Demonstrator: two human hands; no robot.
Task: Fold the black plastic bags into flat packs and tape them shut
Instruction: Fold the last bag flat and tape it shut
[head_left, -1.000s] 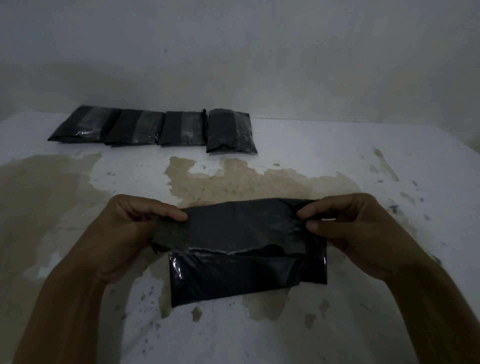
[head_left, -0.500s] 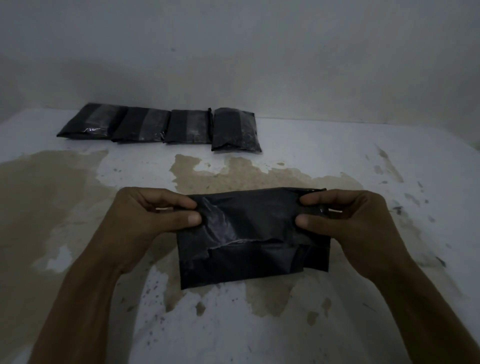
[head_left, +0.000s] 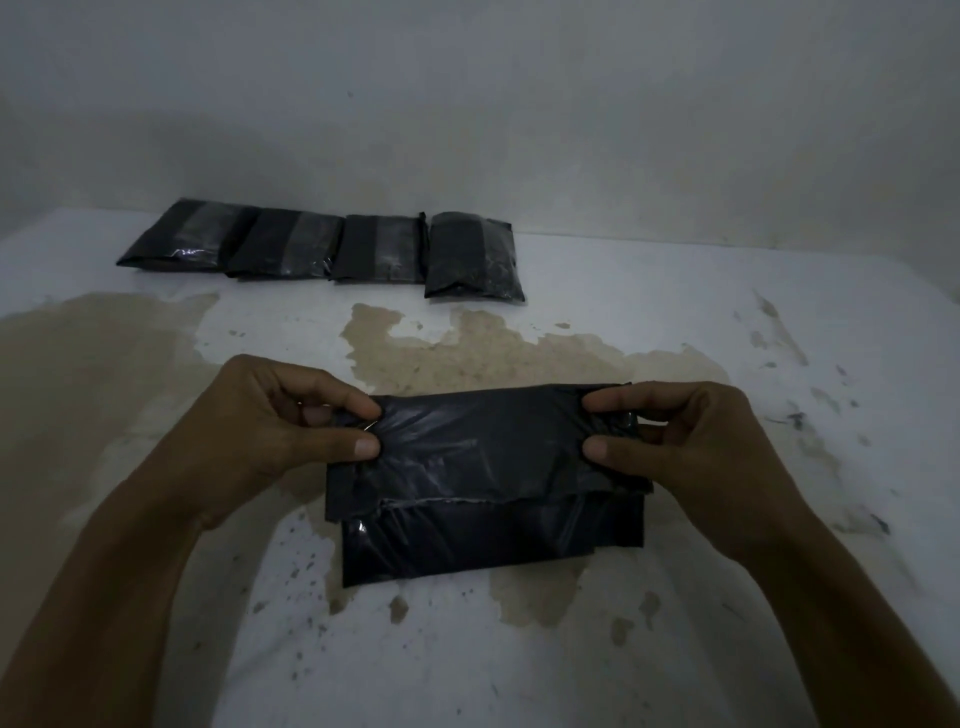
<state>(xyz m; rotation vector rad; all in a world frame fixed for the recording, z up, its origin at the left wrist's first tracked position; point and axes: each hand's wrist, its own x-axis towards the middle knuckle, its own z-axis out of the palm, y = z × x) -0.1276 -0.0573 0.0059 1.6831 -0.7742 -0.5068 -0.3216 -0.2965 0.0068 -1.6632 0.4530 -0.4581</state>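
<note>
Bag: the black plastic bag (head_left: 483, 483), partly folded, lies near the middle of the surface (head_left: 675, 322), toward its near edge.
Left hand (head_left: 270, 415): fingers pinch the bag's left end.
Right hand (head_left: 691, 441): fingers pinch the right end.
Handling: looks thin, limp and slick; likely to spring open, so hold both folded ends.
Finished packs (head_left: 322, 249): four in a row along the far edge.

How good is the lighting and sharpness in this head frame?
Head view: dim and underexposed, corners darker; the black bag pinched by the left hand and right hand shows faint glare only; finished packs lose detail; wide-angle bends the table edge.
</note>
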